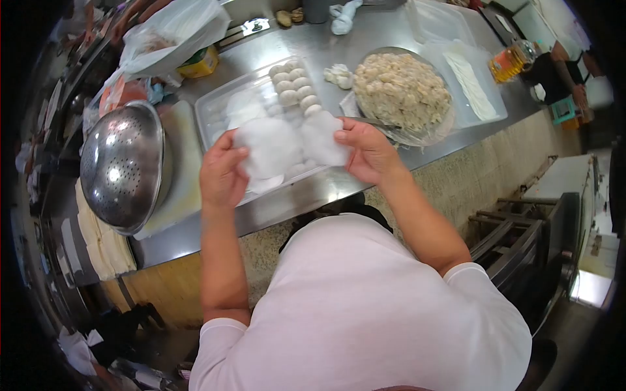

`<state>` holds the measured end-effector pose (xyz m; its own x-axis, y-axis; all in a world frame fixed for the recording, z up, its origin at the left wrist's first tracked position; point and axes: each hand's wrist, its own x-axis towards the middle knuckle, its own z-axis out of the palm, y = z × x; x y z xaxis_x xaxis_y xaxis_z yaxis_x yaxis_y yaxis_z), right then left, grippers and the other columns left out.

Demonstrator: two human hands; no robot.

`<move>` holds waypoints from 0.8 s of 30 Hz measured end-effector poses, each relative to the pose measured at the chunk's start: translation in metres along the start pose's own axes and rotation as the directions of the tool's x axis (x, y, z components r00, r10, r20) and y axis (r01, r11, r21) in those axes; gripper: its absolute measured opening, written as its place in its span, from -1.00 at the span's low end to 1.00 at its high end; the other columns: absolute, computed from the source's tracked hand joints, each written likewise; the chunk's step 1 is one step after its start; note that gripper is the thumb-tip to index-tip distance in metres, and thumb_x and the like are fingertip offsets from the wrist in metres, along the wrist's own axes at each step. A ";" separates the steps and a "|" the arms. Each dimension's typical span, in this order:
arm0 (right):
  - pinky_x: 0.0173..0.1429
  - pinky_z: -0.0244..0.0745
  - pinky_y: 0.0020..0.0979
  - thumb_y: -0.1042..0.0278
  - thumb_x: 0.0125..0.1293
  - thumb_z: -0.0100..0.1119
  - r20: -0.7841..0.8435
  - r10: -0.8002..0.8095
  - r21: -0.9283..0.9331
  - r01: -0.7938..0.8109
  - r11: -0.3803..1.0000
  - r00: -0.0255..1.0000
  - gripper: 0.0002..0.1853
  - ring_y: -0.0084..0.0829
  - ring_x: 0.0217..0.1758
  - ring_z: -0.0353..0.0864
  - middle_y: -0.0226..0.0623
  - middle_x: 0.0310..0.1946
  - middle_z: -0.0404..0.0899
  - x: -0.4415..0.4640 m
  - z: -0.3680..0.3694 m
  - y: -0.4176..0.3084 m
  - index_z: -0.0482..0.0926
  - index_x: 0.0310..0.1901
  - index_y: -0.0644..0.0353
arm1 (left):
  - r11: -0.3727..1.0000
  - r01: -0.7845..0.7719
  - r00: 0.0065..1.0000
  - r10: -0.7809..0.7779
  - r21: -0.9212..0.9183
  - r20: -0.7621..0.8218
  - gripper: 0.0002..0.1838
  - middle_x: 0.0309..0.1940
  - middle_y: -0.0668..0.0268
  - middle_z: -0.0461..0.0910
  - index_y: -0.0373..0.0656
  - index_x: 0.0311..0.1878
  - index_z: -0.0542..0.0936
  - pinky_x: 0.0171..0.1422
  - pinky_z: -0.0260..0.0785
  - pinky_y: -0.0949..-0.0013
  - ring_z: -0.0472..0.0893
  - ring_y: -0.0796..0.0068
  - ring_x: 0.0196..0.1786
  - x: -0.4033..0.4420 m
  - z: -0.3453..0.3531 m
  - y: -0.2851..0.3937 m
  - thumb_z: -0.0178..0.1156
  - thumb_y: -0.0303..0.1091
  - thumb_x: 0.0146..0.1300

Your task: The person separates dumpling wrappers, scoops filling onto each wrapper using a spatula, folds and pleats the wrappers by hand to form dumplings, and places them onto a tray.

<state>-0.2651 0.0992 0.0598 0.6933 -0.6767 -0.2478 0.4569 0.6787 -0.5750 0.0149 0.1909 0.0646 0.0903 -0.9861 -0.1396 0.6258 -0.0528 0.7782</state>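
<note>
My left hand (225,167) pinches a soft, thin white sheet (268,148), its edge between thumb and fingers. Between the thumb and fingers of my right hand (366,151) is a smaller white sheet (324,139). Both look slightly blurred, and whether they are dough or plastic film I cannot tell; they meet or overlap in the middle. Beneath them lies a clear plastic tray (207,104), with rows of round white dough balls (293,85) at its far right. Just beyond my right hand stands a large bowl of pale chopped filling (403,88), a dark utensil handle (375,122) at its near edge.
An upturned steel colander (124,166) rests on a board (179,156) at the left. A plastic bag (179,32) and a yellow box (199,63) stand at the back. Farther right are a shallow plastic container (492,107) and an oil bottle (512,63) near the steel table's edge.
</note>
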 end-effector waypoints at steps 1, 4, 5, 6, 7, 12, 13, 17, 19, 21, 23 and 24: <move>0.34 0.56 -0.16 0.46 0.39 0.27 0.043 -0.008 0.048 0.006 0.999 0.999 -0.60 -0.26 0.20 0.66 -0.20 0.14 0.64 -0.013 -0.006 -0.013 0.51 0.23 0.31 | 0.992 0.061 0.997 -0.054 0.111 -0.062 -0.64 0.01 0.21 0.68 -0.35 0.17 0.57 0.20 0.55 0.27 0.68 0.40 0.02 0.001 -0.018 0.000 0.17 -0.62 0.30; 0.35 0.56 -0.15 0.52 0.39 0.24 0.044 -0.054 0.098 0.050 0.994 0.998 -0.57 -0.25 0.20 0.67 -0.17 0.15 0.64 -0.054 -0.037 -0.044 0.48 0.27 0.34 | 0.655 0.066 0.971 0.131 0.753 -0.199 -0.60 0.04 0.16 0.66 -0.34 0.23 0.56 0.14 0.56 0.27 0.67 0.35 0.05 0.000 -0.026 -0.013 0.20 -0.59 0.32; 0.36 0.56 -0.13 0.55 0.38 0.22 0.003 -0.074 0.103 0.073 0.992 0.997 -0.55 -0.25 0.19 0.68 -0.14 0.15 0.64 -0.067 -0.049 -0.050 0.47 0.29 0.35 | 0.085 0.096 0.923 0.366 0.992 -0.120 -0.59 0.06 0.13 0.65 -0.33 0.25 0.55 0.12 0.56 0.25 0.66 0.30 0.07 0.002 -0.024 -0.018 0.21 -0.56 0.33; 0.36 0.56 -0.13 0.55 0.38 0.22 -0.011 -0.083 0.111 0.084 0.990 0.996 -0.55 -0.25 0.19 0.68 -0.14 0.15 0.64 -0.079 -0.060 -0.051 0.47 0.29 0.35 | 0.306 0.058 0.946 0.289 0.950 -0.150 -0.57 0.11 0.09 0.61 -0.27 0.28 0.55 0.13 0.54 0.23 0.63 0.21 0.13 0.007 0.010 -0.013 0.26 -0.50 0.34; 0.37 0.56 -0.12 0.53 0.40 0.21 -0.066 -0.140 0.081 0.145 0.986 0.988 -0.54 -0.23 0.21 0.67 -0.11 0.15 0.63 -0.090 -0.071 -0.052 0.46 0.31 0.36 | 0.287 -0.073 0.960 0.281 0.955 -0.012 -0.56 0.11 0.08 0.61 -0.26 0.28 0.56 0.16 0.53 0.23 0.63 0.16 0.12 0.015 0.040 -0.019 0.28 -0.48 0.34; 0.39 0.56 -0.09 0.45 0.44 0.21 -0.243 -0.260 -0.043 0.258 0.965 0.935 -0.53 -0.19 0.28 0.64 -0.05 0.19 0.61 -0.142 -0.097 -0.076 0.43 0.33 0.37 | -0.435 -0.526 0.850 -0.297 0.731 0.436 -0.58 0.14 0.03 0.60 -0.14 0.27 0.50 0.23 0.43 0.03 0.55 -0.06 0.24 0.074 0.175 -0.087 0.19 -0.39 0.36; 0.40 0.55 -0.10 0.44 0.45 0.22 -0.222 -0.283 0.013 0.293 0.956 0.933 -0.52 -0.17 0.29 0.63 -0.04 0.22 0.59 -0.153 -0.095 -0.082 0.42 0.34 0.38 | -0.429 -0.539 0.842 -0.312 0.725 0.441 -0.58 0.14 0.03 0.60 -0.14 0.27 0.50 0.23 0.43 0.03 0.55 -0.06 0.24 0.083 0.178 -0.098 0.19 -0.39 0.36; 0.42 0.54 -0.09 0.42 0.47 0.21 -0.264 -0.360 0.147 0.406 0.902 0.895 -0.49 -0.15 0.33 0.60 0.02 0.29 0.54 -0.185 -0.126 -0.087 0.37 0.38 0.37 | -0.435 -0.513 0.834 -0.457 0.740 0.309 -0.58 -0.02 0.01 0.65 -0.17 0.21 0.55 0.10 0.50 -0.01 0.66 -0.07 0.08 0.100 0.192 -0.110 0.10 -0.55 0.26; 0.43 0.53 -0.07 0.40 0.49 0.19 -0.298 -0.399 0.143 0.454 0.879 0.867 -0.49 -0.13 0.35 0.59 0.01 0.31 0.53 -0.198 -0.148 -0.080 0.36 0.39 0.36 | -0.417 -0.554 0.800 -0.506 0.721 0.322 -0.54 -0.07 0.00 0.67 -0.16 0.22 0.56 0.07 0.52 -0.01 0.68 -0.06 0.03 0.102 0.211 -0.098 0.06 -0.60 0.23; 0.44 0.52 -0.06 0.37 0.51 0.17 -0.322 -0.432 0.138 0.494 0.859 0.842 -0.48 -0.12 0.37 0.57 0.01 0.32 0.52 -0.206 -0.163 -0.070 0.35 0.41 0.35 | -0.375 -0.532 0.823 -0.440 0.759 0.359 -0.48 -0.11 -0.03 0.68 -0.11 0.27 0.59 0.13 0.51 -0.01 0.68 -0.01 0.05 0.102 0.236 -0.081 0.04 -0.62 0.23; 0.47 0.50 0.00 0.31 0.55 0.11 -0.358 -0.511 0.226 0.603 0.765 0.782 -0.46 -0.06 0.43 0.52 -0.01 0.40 0.47 -0.211 -0.172 -0.063 0.30 0.46 0.32 | -0.356 -0.554 0.822 -0.381 0.753 0.424 -0.44 -0.14 -0.04 0.69 -0.04 0.31 0.59 0.13 0.51 -0.01 0.68 -0.03 0.04 0.117 0.239 -0.102 0.04 -0.61 0.23; 0.47 0.50 0.00 0.31 0.55 0.11 -0.357 -0.511 0.228 0.603 0.764 0.782 -0.46 -0.06 0.43 0.52 -0.01 0.40 0.47 -0.212 -0.178 -0.061 0.30 0.46 0.32 | -0.370 -0.543 0.827 -0.390 0.754 0.404 -0.45 -0.15 -0.04 0.69 -0.04 0.31 0.59 0.14 0.50 -0.01 0.67 -0.04 0.04 0.124 0.240 -0.120 0.04 -0.60 0.23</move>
<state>-0.5399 0.1503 0.0087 0.1098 -0.9779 -0.1778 0.8944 0.1752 -0.4116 -0.2352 0.0371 0.1010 -0.4824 -0.8590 -0.1717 -0.8647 0.4357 0.2500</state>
